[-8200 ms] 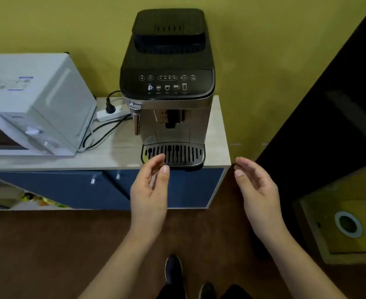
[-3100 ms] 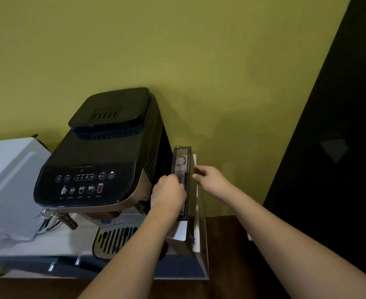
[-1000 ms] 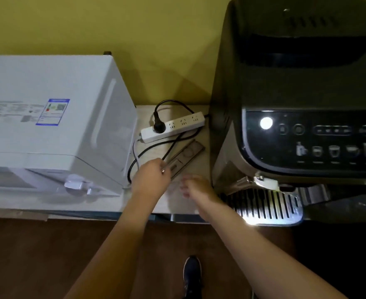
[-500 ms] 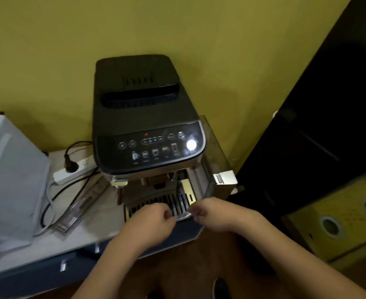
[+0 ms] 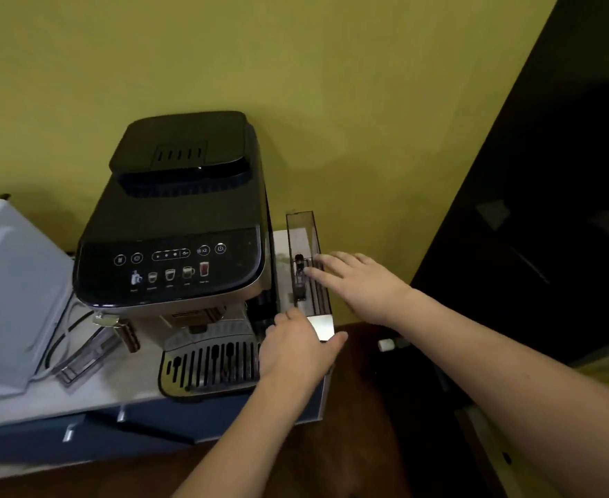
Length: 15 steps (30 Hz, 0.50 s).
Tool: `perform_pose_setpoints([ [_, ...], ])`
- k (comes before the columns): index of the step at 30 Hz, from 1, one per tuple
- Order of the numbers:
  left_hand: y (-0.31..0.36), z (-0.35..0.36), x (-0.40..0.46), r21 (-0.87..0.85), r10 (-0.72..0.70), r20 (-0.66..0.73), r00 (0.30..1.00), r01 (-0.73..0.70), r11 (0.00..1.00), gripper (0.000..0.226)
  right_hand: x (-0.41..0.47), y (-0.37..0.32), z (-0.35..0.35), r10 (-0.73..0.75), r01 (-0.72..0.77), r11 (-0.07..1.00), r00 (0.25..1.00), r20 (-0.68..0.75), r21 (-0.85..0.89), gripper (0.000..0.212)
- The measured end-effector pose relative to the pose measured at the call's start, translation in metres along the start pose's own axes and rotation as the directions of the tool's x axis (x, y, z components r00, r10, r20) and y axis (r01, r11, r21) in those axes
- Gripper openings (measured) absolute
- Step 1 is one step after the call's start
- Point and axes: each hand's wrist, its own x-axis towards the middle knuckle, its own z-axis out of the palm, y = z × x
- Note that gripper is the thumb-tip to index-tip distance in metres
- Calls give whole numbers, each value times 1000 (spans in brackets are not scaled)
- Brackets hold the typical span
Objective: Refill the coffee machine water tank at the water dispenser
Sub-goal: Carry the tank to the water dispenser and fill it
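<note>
Glossy black plastic coffee machine (image 5: pixel 173 224), clear smoky plastic water tank (image 5: pixel 306 246)

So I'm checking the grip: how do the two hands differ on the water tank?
The left hand curls round the water tank's front end; the right hand lies higher with straighter fingers at its top rim. The left is nearer the drip tray; the right sits on the outer side. Both touch the tank.

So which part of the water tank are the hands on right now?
The left hand grips the water tank at its front end, by the silver panel. The right hand lies with straight fingers against the tank's outer side near the top rim.
</note>
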Motion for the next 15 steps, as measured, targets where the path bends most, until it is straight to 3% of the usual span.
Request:
perform_pose_setpoints([
  [3, 13, 16, 7, -50, -133, -12, 991, 132, 990, 81, 25, 3, 5, -161, 163, 977, 987, 24, -138, 101],
  [7, 17, 20, 7, -172, -219, -31, 975, 211, 962, 65, 50, 3, 7, -304, 299, 923, 952, 16, -243, 78],
  [11, 6, 7, -8, -151, -171, -63, 983, 160, 975, 60, 52, 0, -5, -378, 366, 894, 926, 2, -257, 61],
  [15, -11, -15, -34, -91, -64, -106, 992, 54, 994, 62, 32, -11, -20, -381, 368, 906, 924, -24, -210, 63],
])
